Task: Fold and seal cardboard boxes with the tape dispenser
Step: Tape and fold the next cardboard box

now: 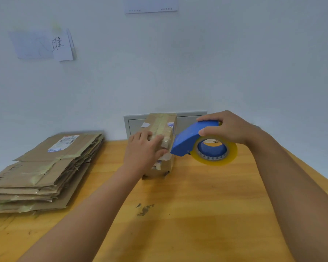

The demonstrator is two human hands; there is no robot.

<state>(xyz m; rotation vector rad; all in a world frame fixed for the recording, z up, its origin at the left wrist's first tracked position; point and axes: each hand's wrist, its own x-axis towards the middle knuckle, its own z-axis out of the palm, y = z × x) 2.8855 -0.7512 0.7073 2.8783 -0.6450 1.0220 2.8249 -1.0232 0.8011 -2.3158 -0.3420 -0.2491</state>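
A person stood at a wooden table (197, 214) with both bare arms stretched forward. A small taped-up box (164, 133) stood upright near the middle of the table's far edge, close to the wall. The left hand (144, 148) lay against the box's near face, fingers straight and pressing on the cardboard, not curled round it. The right hand (227, 129) grasped a blue dispenser (189, 138) from above, fingers and thumb wrapped over its curved top. The dispenser's front edge met the box's right side just beside the left fingertips. Its roll (214, 151) of yellowish tape hung below the hand, above the table. A stack (44, 173) of flattened boxes lay at the table's left edge, well apart from the box.
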